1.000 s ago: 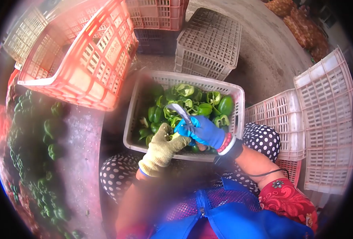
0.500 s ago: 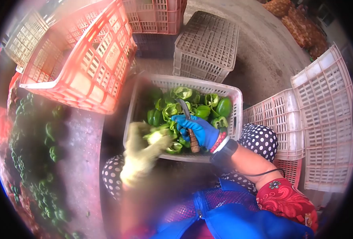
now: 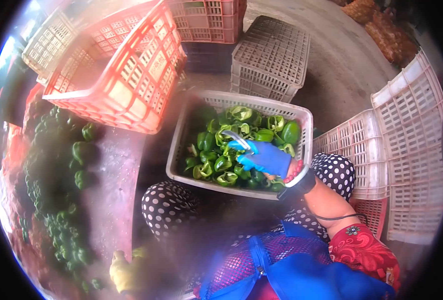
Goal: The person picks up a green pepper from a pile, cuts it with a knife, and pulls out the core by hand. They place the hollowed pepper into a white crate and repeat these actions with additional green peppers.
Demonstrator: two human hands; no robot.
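Note:
My right hand (image 3: 266, 159), in a blue glove, is closed round a knife (image 3: 240, 141) with a short curved blade. It hovers over a pale plastic crate (image 3: 241, 192) of green bell peppers (image 3: 222, 163), several cut open with pale insides showing. My left hand (image 3: 121, 272), in a yellowish glove, is low at the left, away from the crate and beside my knee. Blur and haze hide its fingers, and I cannot make out whether it holds anything.
A heap of whole green peppers (image 3: 56, 200) lies at the left. A tilted red crate (image 3: 131, 85) stands behind it. A grey crate (image 3: 271, 52) is beyond the pepper crate, and white crates (image 3: 411, 150) stand at the right. Filled sacks (image 3: 389, 35) lie at the far right.
My left hand has left the crate, where it held a piece of pepper, and moved down and left. My right hand stays over the crate with the knife. The view has shifted slightly.

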